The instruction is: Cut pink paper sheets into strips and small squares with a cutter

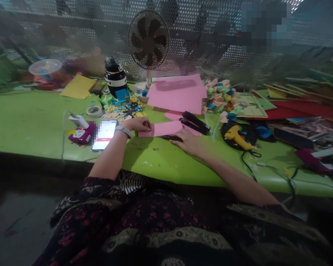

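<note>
A folded-looking strip of pink paper [163, 128] lies on the green table in front of me. My left hand [142, 124] is at its left end, thumb and fingers closed on the paper's edge. Along the strip's near right edge is a slim black tool [170, 137], its kind unclear, partly covered by my right hand [188, 142]. The fingers of that hand curl round the tool, close to the paper. A black stapler [194, 123] lies just beyond my right hand, over more pink paper.
Large pink sheets [176, 94], a small fan [148, 40], a black bottle [115, 77] and paper scraps [124, 107] stand or lie behind. Left are a lit phone [104, 136], purple socket block [83, 135] and tape roll [94, 111]. A yellow glue gun [237, 137] lies right.
</note>
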A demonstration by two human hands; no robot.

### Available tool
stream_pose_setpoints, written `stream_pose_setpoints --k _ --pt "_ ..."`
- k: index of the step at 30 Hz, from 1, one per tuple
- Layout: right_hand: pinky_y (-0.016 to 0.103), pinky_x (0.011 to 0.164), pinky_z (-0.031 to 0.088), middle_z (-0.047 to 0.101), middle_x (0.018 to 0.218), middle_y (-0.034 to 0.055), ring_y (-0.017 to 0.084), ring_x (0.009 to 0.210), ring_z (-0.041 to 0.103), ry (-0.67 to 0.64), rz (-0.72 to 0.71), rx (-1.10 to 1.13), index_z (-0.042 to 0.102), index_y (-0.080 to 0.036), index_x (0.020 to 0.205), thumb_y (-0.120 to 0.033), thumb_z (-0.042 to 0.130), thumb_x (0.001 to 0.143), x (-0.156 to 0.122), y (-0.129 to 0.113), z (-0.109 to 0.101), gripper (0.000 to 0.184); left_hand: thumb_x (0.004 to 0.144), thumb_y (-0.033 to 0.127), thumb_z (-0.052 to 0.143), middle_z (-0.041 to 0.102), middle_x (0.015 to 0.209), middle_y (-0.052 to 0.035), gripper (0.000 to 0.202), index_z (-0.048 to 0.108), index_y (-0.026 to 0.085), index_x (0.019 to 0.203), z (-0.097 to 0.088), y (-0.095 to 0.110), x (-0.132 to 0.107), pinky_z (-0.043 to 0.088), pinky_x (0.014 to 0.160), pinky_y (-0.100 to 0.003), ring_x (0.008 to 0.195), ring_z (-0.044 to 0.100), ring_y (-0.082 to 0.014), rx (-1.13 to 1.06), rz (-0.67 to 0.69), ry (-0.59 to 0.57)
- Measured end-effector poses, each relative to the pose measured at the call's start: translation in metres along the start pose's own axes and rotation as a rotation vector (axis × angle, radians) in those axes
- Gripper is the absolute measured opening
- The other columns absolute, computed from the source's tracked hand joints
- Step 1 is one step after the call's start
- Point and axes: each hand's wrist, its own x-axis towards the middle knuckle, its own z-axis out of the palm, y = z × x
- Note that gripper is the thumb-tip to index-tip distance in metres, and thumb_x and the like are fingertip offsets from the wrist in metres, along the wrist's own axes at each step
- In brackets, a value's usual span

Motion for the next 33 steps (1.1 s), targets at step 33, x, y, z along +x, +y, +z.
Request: stream_pose_setpoints --k 33 --pt "0.044 0.088 0.050 0.068 0.110 0.0114 0.030 0.106 0.062 -0.044 0.013 -0.023 0.070 -0.023 0.111 -0.037 0.065 0.098 0.013 -0.023 0.005 0.020 0.075 0.040 0.075 0.072 0.088 -0.0062 0.030 0.071 0.020 0.097 0.000 -0.001 0.000 0.049 0.075 -0.031 0.083 0.065 -0.0210 -0.044 0.000 0.002"
